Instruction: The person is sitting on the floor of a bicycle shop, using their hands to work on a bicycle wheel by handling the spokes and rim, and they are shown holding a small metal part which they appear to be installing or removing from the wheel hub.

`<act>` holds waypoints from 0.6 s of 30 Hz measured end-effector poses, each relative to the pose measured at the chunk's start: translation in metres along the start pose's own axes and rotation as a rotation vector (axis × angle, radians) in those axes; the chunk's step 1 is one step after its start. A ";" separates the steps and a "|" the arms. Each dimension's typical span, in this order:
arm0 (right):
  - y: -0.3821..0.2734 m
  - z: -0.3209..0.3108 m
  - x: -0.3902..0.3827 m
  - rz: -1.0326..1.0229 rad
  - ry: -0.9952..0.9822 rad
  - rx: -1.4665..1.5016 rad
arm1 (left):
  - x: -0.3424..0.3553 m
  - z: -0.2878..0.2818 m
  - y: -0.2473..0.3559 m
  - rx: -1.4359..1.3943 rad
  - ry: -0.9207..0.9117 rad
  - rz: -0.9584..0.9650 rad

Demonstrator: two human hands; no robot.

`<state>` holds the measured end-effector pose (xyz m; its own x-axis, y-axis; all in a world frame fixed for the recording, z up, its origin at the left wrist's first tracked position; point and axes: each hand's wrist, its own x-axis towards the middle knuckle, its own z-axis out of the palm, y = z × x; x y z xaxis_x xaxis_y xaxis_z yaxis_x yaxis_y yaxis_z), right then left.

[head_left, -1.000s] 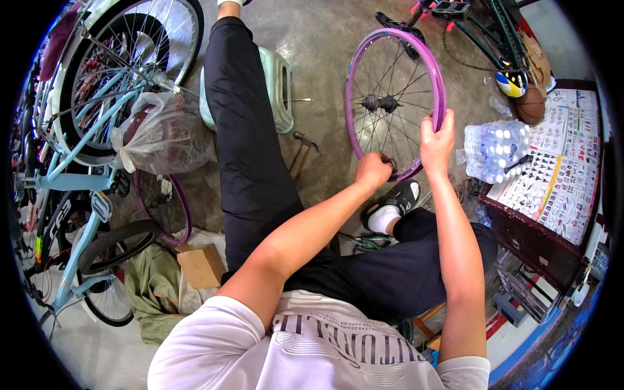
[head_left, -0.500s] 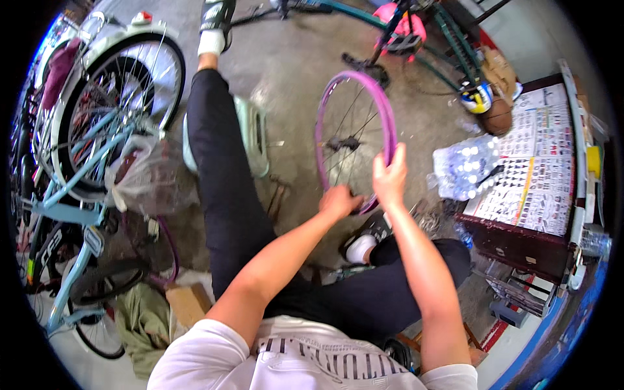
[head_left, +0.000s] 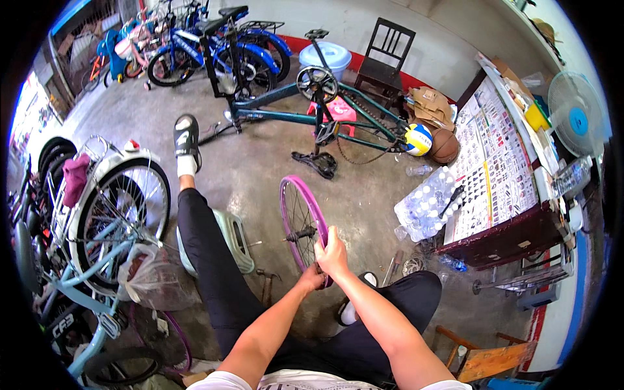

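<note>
A bicycle wheel with a pink-purple rim [head_left: 312, 203] stands at a slant in front of me, its spokes and black hub facing left. My right hand [head_left: 332, 253] grips the rim's near right side, thumb along it. My left hand [head_left: 311, 278] holds the lower rim just below, its fingers partly hidden behind the right hand. A hammer [head_left: 266, 276] lies on the floor left of the hands, beside my leg. A mint plastic stool [head_left: 237, 239] is under my outstretched left leg. Loose metal parts [head_left: 411, 268] lie right of the wheel, near my bent right knee.
A teal bicycle frame [head_left: 273, 116] lies ahead, with a volleyball [head_left: 418, 140] and basketball [head_left: 444, 147]. Bicycles crowd the left [head_left: 97, 214] and back [head_left: 195, 55]. Packed water bottles [head_left: 426, 198] lean by a printed-topped bench [head_left: 494, 156] with a fan [head_left: 575, 114]. A wooden chair [head_left: 383, 58] stands behind.
My view has tilted up, showing more of the room. The wheel has turned more edge-on and leans leftward, and my two hands have come closer together on its near rim.
</note>
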<state>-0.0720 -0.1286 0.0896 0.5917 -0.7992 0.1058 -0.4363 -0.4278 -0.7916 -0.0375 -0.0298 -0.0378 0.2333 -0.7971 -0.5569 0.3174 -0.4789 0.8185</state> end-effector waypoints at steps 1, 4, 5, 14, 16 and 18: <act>0.002 0.000 -0.001 -0.009 0.013 -0.021 | -0.005 -0.001 0.005 0.085 -0.024 0.032; 0.001 -0.003 -0.004 -0.047 0.013 -0.073 | -0.020 -0.006 0.020 0.125 -0.147 -0.031; 0.001 -0.004 -0.005 -0.063 0.005 -0.091 | -0.022 -0.008 0.024 0.099 -0.196 -0.079; -0.003 -0.005 -0.011 0.022 0.012 -0.100 | -0.014 -0.010 0.009 0.422 0.050 -0.089; -0.004 -0.005 -0.013 0.040 -0.001 -0.115 | -0.010 -0.001 0.004 0.738 0.157 0.016; -0.008 -0.001 -0.014 0.044 -0.033 -0.106 | 0.005 -0.001 -0.016 0.834 0.191 0.045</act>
<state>-0.0776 -0.1147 0.0954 0.5917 -0.8045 0.0513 -0.5301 -0.4362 -0.7271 -0.0408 -0.0258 -0.0535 0.4037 -0.7822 -0.4746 -0.4580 -0.6218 0.6353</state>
